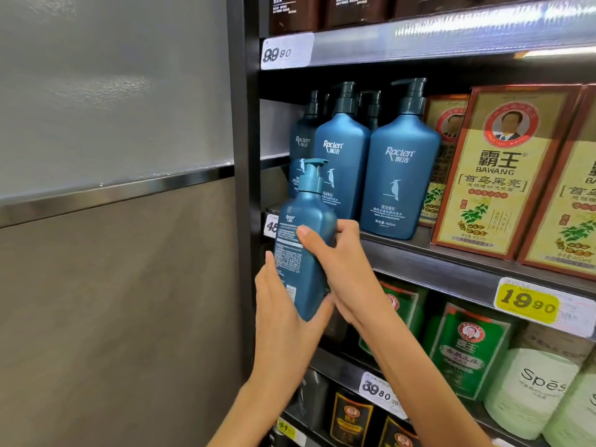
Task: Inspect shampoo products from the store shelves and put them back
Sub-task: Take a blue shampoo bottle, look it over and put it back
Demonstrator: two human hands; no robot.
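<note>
A teal-blue pump bottle of shampoo (300, 240) is held in front of the left end of the middle shelf (451, 262), its printed back label facing me. My left hand (283, 317) cups its base and lower left side from below. My right hand (342, 262) grips its right side, thumb across the label. Behind it on that shelf stand several matching Raclen bottles (400, 175).
Yellow Bawang boxes (503, 169) fill the shelf to the right. Green boxes (467, 346) and pale Spes tubs (532, 388) sit on the shelf below, dark bottles (322, 11) above. The black shelf post (245, 124) and a grey wall panel (113, 156) lie left.
</note>
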